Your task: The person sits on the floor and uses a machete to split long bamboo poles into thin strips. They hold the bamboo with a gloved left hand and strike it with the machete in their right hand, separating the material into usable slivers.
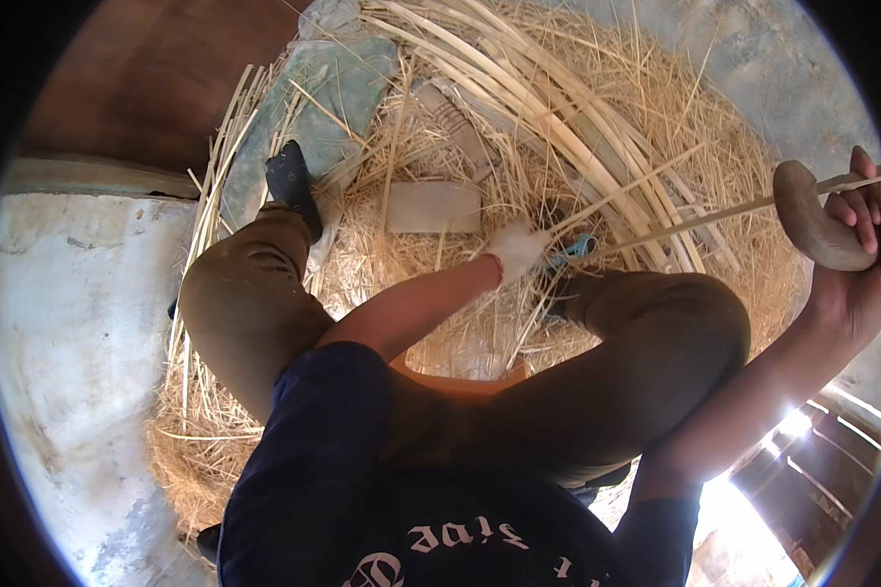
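Note:
My left hand [517, 251], in a white glove, is closed around the near end of a thin bamboo strip [622, 194] between my legs. Beside that glove lies a small teal-blue thing [571, 250] whose kind I cannot make out. Far to the right, my raised right hand [857, 210] has its fingers curled at a tool with a thick, hooked wooden handle [811, 220]. A dark, narrow part of the tool shows above the fingers. A second long bamboo strip [700, 223] slants from near the glove up to the tool.
Straw-like shavings [744, 186] cover the floor around my legs. A bundle of long split bamboo strips [558, 108] curves across the far side. A rectangular block [434, 206] lies ahead, near a greenish stone slab [347, 88]. A pale wall [78, 342] stands at the left.

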The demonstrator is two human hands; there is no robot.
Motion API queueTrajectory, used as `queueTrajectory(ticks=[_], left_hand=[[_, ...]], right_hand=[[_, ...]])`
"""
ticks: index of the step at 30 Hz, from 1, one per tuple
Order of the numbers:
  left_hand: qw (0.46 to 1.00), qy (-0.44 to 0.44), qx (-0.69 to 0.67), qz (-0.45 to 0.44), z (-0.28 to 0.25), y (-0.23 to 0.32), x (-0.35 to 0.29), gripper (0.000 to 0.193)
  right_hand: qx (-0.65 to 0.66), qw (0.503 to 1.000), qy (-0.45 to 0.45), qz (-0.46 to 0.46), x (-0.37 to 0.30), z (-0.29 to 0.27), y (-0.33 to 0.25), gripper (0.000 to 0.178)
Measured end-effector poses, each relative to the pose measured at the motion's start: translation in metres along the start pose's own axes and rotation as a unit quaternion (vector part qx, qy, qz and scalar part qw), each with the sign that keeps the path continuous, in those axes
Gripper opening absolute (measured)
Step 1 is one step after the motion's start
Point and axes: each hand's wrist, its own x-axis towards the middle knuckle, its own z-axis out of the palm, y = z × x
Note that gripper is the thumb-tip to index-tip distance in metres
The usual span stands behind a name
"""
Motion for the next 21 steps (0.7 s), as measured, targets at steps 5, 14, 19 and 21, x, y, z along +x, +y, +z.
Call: queueTrajectory(ticks=[5, 14, 19, 21], left_hand=[[0.986, 0.043, 0.005, 0.161, -0.033, -0.1, 0.05, 0.052], [0.833, -0.064, 0.534, 0.127, -0.103, 0.074, -0.011, 0.045], [0.905, -0.02, 0.425, -0.015, -0.14, 0.089, -0.045, 0.053], [0.915, -0.034, 0.399, -0.039, -0.119, 0.051, -0.032, 0.05]], right_hand=[[-0.004, 0.999, 0.016, -0.035, 0.004, 0.007, 0.013, 0.052], [0.124, 0.992, 0.007, -0.029, 0.008, 0.018, 0.016, 0.051], [0.127, 0.992, -0.019, 0.005, 0.022, 0.029, 0.025, 0.041], [0.14, 0.99, -0.036, 0.011, 0.022, 0.033, 0.026, 0.037]])
